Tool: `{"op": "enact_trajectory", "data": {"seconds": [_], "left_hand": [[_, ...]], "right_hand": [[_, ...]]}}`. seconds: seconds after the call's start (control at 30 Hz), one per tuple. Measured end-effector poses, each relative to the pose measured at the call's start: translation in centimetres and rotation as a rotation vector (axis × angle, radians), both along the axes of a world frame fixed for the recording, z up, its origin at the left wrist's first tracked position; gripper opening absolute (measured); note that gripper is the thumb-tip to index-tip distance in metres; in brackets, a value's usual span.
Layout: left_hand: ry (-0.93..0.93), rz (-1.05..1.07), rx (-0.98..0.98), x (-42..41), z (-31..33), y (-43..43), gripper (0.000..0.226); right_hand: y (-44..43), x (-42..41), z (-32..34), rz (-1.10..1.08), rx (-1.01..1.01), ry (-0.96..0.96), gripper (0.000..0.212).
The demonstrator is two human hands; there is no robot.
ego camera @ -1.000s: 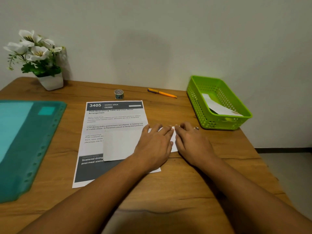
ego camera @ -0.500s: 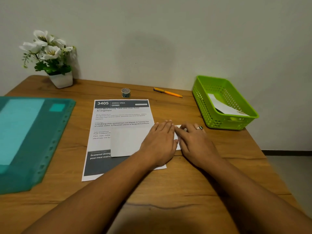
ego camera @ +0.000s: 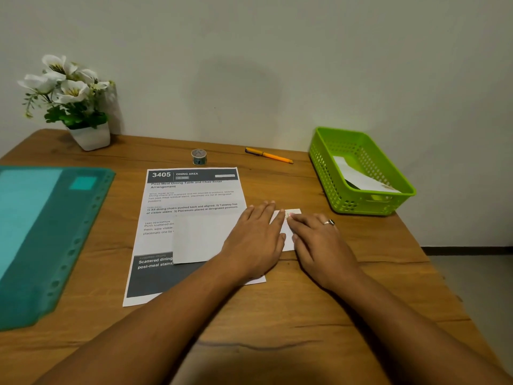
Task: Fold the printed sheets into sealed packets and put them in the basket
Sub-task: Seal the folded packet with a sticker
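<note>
Left hand (ego camera: 254, 237) and right hand (ego camera: 319, 240) press flat on the folded packet (ego camera: 202, 240) — basket (ego camera: 333, 179) at two o'clock, right hand nearer.

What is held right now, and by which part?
Nothing is gripped. The left hand lies flat on the right half of the folded sheet; the right hand presses its right end with its fingers.

head-worn view, angled down, table (ego camera: 277, 329) close

Wooden table (ego camera: 277, 315): folder (ego camera: 41, 232), flowerpot (ego camera: 90, 137), tape roll (ego camera: 198, 157), pen (ego camera: 268, 155), printed sheet (ego camera: 191, 195), green basket (ego camera: 358, 202).
</note>
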State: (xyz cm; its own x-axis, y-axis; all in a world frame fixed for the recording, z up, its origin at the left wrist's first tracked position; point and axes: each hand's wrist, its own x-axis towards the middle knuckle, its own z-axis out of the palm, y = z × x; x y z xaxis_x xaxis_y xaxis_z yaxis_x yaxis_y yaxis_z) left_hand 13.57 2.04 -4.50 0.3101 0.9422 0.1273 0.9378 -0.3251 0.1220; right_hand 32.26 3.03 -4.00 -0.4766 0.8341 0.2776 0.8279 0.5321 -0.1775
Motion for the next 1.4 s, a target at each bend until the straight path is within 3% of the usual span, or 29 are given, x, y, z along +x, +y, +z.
{"op": "enact_trajectory", "data": {"seconds": [0.23,0.33,0.47,0.67,0.83,1.03,1.27,1.4], "left_hand": [[-0.003,0.001,0.001,0.0,0.0,0.0,0.059],[0.002,0.003,0.006,0.0,0.0,0.0,0.059],[-0.004,0.001,0.003,0.0,0.0,0.1,0.06],[0.013,0.003,-0.01,0.1,0.4,-0.2,0.06],[0.03,0.006,-0.007,0.0,0.4,-0.1,0.063],[0.045,0.008,-0.003,0.2,0.2,0.0,0.064],[0.033,0.011,-0.005,0.2,0.4,-0.2,0.062],[0.023,0.008,-0.02,0.3,0.5,-0.3,0.061]], "right_hand": [[1.9,-1.5,0.5,-0.15,-0.009,-0.11,0.052],[1.8,-0.8,0.2,-0.123,0.006,-0.114,0.041],[1.3,0.3,-0.1,-0.08,0.012,-0.038,0.041],[2.2,-1.2,0.4,-0.143,0.011,-0.113,0.04],[1.7,-0.5,0.1,-0.044,0.061,-0.085,0.035],[2.1,-1.8,0.3,-0.105,-0.007,-0.174,0.054],[0.8,-0.1,-0.5,-0.046,0.0,-0.027,0.043],[0.5,-0.4,-0.2,-0.109,0.002,-0.048,0.045]]}}
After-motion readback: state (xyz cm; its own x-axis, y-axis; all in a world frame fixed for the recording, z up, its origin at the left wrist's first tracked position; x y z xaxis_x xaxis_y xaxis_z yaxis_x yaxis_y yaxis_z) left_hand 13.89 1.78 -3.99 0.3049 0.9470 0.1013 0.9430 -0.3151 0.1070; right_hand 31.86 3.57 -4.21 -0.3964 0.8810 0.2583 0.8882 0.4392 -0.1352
